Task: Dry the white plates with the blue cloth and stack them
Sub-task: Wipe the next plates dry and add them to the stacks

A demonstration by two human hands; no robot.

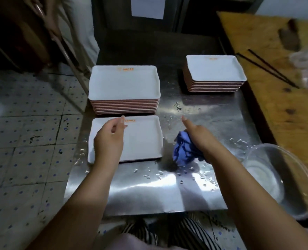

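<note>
Honestly, I'm midway: single plate [142,139] near me on the wet table [167,192], left hand [109,139] loosely open over it, right hand [197,137] bunching the blue cloth [183,150], forefinger out. Stacks sit far left [124,83] and far right [215,69]; which is dried, can't tell.

The wet steel table [194,109] carried two plate stacks [124,83] [215,71], a single plate [142,139] and water drops [156,175].

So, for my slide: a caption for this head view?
Left hand over single white plate; right hand grips blue cloth.
</note>
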